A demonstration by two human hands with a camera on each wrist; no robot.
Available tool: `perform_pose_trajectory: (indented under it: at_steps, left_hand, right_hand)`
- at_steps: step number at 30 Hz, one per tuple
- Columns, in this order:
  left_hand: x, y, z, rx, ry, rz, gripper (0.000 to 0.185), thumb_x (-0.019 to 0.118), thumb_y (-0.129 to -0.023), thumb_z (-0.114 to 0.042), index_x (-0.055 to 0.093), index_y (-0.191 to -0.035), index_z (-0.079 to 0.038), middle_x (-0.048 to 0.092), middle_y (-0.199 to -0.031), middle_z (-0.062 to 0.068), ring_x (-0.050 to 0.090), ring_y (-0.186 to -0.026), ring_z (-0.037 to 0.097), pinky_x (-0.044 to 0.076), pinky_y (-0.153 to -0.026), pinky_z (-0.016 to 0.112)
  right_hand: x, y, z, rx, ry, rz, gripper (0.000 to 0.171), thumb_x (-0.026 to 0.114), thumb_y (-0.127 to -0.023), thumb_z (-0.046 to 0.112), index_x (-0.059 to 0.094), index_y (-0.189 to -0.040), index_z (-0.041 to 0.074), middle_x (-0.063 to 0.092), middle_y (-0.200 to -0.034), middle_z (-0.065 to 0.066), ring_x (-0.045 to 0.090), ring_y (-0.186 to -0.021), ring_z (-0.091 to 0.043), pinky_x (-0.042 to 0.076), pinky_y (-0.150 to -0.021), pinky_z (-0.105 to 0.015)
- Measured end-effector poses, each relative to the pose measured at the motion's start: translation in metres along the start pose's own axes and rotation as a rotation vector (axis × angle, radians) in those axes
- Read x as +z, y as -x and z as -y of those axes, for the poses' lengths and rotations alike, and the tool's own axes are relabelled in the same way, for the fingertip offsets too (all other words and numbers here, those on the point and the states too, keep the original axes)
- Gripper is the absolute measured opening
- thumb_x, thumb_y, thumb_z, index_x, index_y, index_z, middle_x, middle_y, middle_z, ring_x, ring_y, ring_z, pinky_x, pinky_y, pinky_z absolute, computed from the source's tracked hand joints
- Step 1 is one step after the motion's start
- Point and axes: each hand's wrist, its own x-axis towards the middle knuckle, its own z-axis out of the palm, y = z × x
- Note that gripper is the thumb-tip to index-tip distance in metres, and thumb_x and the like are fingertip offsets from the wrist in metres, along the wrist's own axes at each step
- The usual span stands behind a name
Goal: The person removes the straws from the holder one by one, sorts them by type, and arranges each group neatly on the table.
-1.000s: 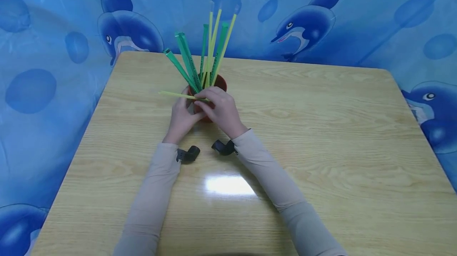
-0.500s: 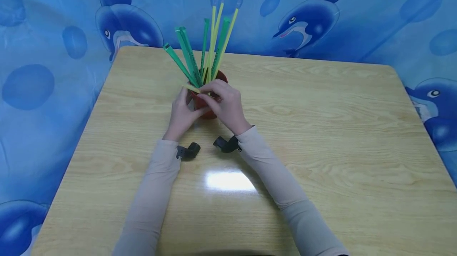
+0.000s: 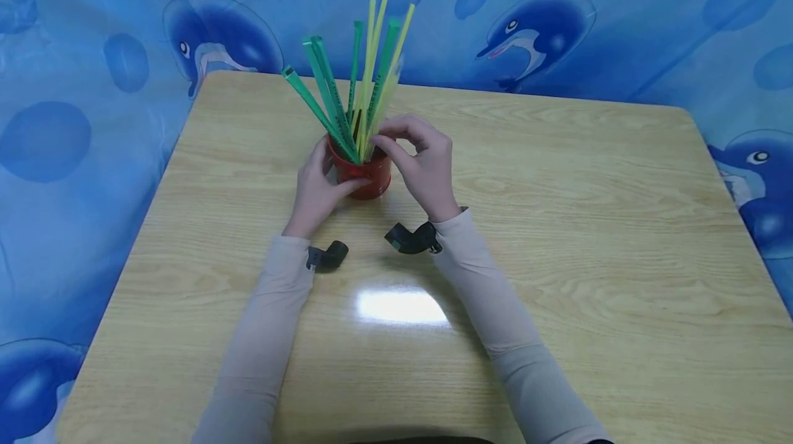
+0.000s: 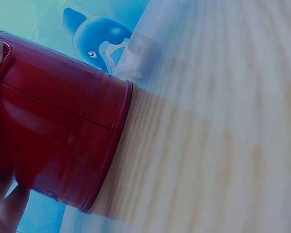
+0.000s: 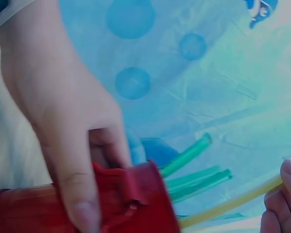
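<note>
On the pale wood-grain table (image 3: 588,224), my left hand (image 3: 314,193) gripped the glossy red cylindrical cup (image 3: 367,182), presumably steadying it, while my right hand (image 3: 426,167) pinched a thin yellow straw (image 5: 233,203) leaning in it beside narrow green sticks (image 3: 312,105).

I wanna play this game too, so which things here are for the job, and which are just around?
For the job:
red cup, held in the left grip
yellow straws, one pinched in the right grip
green sticks, leaning in the cup

Just around:
table
dolphin backdrop
black cameras, worn on the wrists
</note>
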Motion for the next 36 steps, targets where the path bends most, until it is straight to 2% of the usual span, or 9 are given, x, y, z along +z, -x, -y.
perform_pose_trajectory:
  at_steps: [4, 8, 14, 20, 27, 36]
  left_hand:
    - [-0.003, -0.001, 0.0, -0.037, 0.0, -0.004, 0.087, 0.082, -0.074, -0.016, 0.031, -0.145, -0.011, 0.042, -0.143, 0.005, 0.038, -0.132, 0.015, 0.034, -0.108, 0.026]
    - [-0.005, -0.002, -0.001, -0.061, -0.001, -0.018, 0.089, 0.082, -0.073, -0.016, 0.031, -0.145, -0.011, 0.041, -0.144, 0.005, 0.038, -0.133, 0.015, 0.034, -0.108, 0.026]
    - [-0.006, -0.002, -0.004, -0.059, -0.001, -0.025, 0.089, 0.083, -0.072, -0.015, 0.032, -0.145, -0.01, 0.041, -0.144, 0.005, 0.037, -0.133, 0.014, 0.034, -0.108, 0.026]
    - [-0.005, -0.001, -0.004, -0.048, 0.018, -0.03, 0.088, 0.084, -0.071, -0.013, 0.034, -0.144, -0.009, 0.043, -0.143, 0.006, 0.038, -0.132, 0.014, 0.035, -0.107, 0.025]
    - [-0.004, -0.001, -0.003, -0.07, 0.019, -0.023, 0.088, 0.083, -0.072, -0.014, 0.034, -0.144, -0.01, 0.043, -0.143, 0.005, 0.038, -0.132, 0.013, 0.036, -0.107, 0.026]
    - [-0.006, -0.001, -0.003, -0.049, 0.01, -0.024, 0.089, 0.083, -0.072, -0.013, 0.033, -0.144, -0.009, 0.042, -0.143, 0.005, 0.037, -0.132, 0.012, 0.036, -0.107, 0.026]
  right_hand:
    - [-0.008, -0.003, 0.003, 0.046, -0.098, -0.064, 0.005, 0.065, -0.082, -0.01, 0.064, -0.087, -0.011, 0.065, -0.085, -0.013, 0.064, -0.08, -0.022, 0.055, -0.079, -0.037]
    - [-0.019, -0.007, 0.008, 0.069, -0.165, -0.139, 0.007, 0.065, -0.083, -0.01, 0.063, -0.089, -0.013, 0.067, -0.086, -0.004, 0.064, -0.078, -0.018, 0.055, -0.076, -0.035]
    - [-0.031, -0.011, 0.014, 0.088, -0.237, -0.229, 0.01, 0.067, -0.082, -0.009, 0.069, -0.087, -0.002, 0.069, -0.086, -0.003, 0.064, -0.075, -0.019, 0.055, -0.075, -0.033]
    - [-0.038, -0.011, 0.022, 0.124, -0.279, -0.265, 0.013, 0.065, -0.082, -0.012, 0.07, -0.085, 0.0, 0.069, -0.085, -0.004, 0.063, -0.076, -0.02, 0.055, -0.077, -0.033]
    - [-0.046, -0.01, 0.033, 0.15, -0.361, -0.298, 0.016, 0.064, -0.081, -0.013, 0.07, -0.085, 0.001, 0.069, -0.084, -0.008, 0.064, -0.077, -0.022, 0.055, -0.079, -0.032]
    - [-0.057, -0.01, 0.04, 0.153, -0.352, -0.304, 0.02, 0.061, -0.079, -0.018, 0.07, -0.086, -0.002, 0.069, -0.083, -0.01, 0.065, -0.077, -0.022, 0.055, -0.078, -0.031]
